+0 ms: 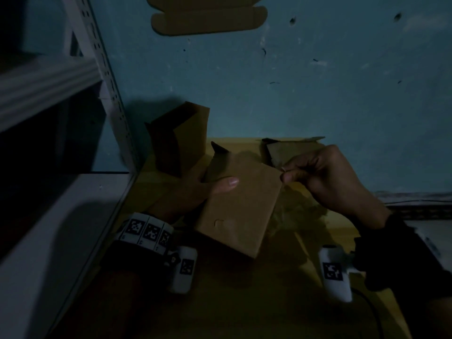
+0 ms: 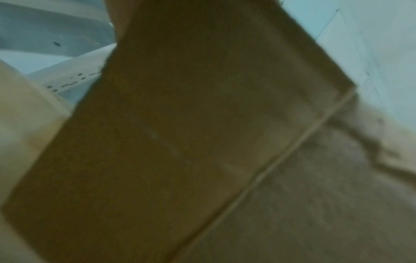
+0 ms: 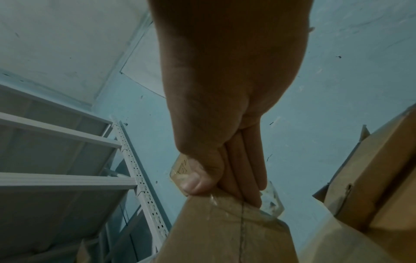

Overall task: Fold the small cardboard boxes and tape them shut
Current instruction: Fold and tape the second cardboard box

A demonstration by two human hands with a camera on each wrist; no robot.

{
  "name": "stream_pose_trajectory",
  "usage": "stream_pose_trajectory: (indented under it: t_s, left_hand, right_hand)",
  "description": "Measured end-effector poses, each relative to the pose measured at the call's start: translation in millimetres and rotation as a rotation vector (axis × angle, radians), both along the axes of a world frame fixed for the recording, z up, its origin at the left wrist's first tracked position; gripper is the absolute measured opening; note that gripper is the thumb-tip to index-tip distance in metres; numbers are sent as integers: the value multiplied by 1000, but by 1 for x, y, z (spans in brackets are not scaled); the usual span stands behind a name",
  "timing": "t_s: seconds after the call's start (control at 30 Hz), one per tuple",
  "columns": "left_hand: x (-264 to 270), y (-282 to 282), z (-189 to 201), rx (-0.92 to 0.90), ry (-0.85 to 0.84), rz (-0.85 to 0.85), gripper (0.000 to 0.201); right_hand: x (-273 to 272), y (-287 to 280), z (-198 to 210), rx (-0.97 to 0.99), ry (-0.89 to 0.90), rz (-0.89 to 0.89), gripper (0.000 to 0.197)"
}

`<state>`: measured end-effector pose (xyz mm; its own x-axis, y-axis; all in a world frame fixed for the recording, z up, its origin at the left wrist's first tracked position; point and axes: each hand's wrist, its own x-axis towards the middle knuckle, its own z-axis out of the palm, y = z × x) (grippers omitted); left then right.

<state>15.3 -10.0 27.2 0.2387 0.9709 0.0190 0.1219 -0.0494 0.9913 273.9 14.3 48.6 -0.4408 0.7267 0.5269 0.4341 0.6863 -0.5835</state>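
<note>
- Shelving unit (image 1: pixel 49 99): grey-white metal with a perforated upright, standing at the far left, outboard of the left hand; it also shows at the left of the right wrist view
- Left hand (image 1: pixel 193 189): grips the left edge of the small cardboard box (image 1: pixel 239 204), thumb laid flat across the top face, remaining fingers hidden beneath; a marker band circles the wrist
- Small cardboard box: closed, tilted, held between both hands above a yellowish work surface (image 1: pixel 244 302); in the left wrist view its brown panel fills most of the frame, blurred
- Partly folded box (image 1: pixel 178 138): stands open just beyond the left hand, flaps upright, close behind the held box's far left corner
- Flat cardboard blank (image 1: pixel 208 18): well beyond both hands, at the top edge of the head view, against the blue wall (image 1: pixel 318 81)
- Right hand (image 1: pixel 325 174): closed in a pinch at the box's far right corner; in the right wrist view the thumb (image 3: pixel 198 179) and fingers clamp a strip of clear tape (image 3: pixel 270 199) at the box edge, the tape running over the corner
- Another opened box (image 1: pixel 288 148): just beyond the right hand, partly screened by the knuckles; contents cannot be told
- Lighting is dim; detail on the surface below the hands is not legible
</note>
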Motion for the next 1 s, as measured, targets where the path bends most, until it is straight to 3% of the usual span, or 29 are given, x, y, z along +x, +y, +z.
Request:
stream_pose_trajectory:
  t_s: [0.27,0.37,0.5,0.6,0.7,0.83,1.0]
  left_hand:
    - [1,-2,1,-23,-2,19,10]
    - [1,-1,1,-47,21,20,23]
    - [1,-1,-1,-103,27,16,23]
    - [2,-1,-2,-113,26,16,41]
    - [1,0,-3,-70,17,28,46]
    - [0,2,-2,-15,-43,48,35]
    - [-4,7,-4,-11,-25,75,51]
  right_hand:
    - [3,2,-5,-53,35,-15,16]
    - [2,0,-4,-51,55,-19,19]
    - [2,1,-3,-21,69,-39,20]
    - [1,0,-3,-37,120,-30,22]
    - [-1,-1,-4,-76,180,-40,26]
    - [-4,-1,-1,-161,255,-52,28]
    - [-5,-9,5,-285,363,-19,29]
